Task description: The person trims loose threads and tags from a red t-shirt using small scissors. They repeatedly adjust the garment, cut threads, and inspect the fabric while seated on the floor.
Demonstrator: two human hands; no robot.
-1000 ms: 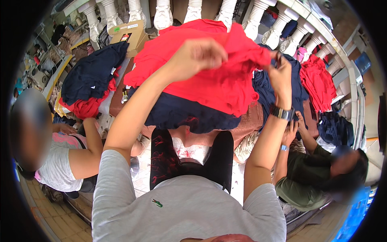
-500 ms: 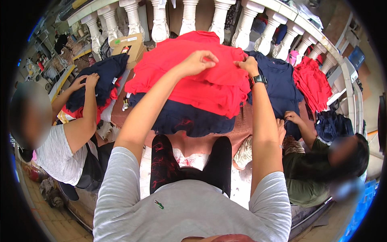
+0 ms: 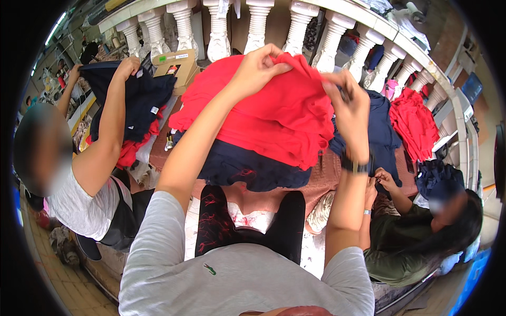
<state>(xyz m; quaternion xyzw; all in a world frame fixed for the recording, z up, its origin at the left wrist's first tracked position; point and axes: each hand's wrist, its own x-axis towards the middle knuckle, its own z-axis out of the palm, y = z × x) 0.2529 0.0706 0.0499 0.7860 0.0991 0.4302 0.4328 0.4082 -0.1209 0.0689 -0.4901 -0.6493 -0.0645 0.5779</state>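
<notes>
A thick pile of red garments [image 3: 247,126] lies before me on top of folded navy garments [image 3: 237,166]. At the far edge of the pile, my left hand [image 3: 261,71] is closed, pinching the top red garment between thumb and fingers. My right hand [image 3: 350,102], with a dark watch on its wrist, is at the right end of the same raised edge. Its thumb and fingertips close on the cloth there, partly smeared by motion. Between the two hands the red fabric is lifted and bunched.
A brown cloth-covered table [image 3: 327,171] bears the pile. At left, a person in grey holds up a navy garment [image 3: 116,100]; at right, another handles dark cloth [image 3: 382,137]. A cardboard box [image 3: 179,68], red cloth [image 3: 414,124] and a white balustrade [image 3: 255,26] stand beyond.
My left hand has moved from hovering over the pile to pinching the red cloth. My right hand has turned, and the cloth's edge is raised. The person at left has lifted the navy garment.
</notes>
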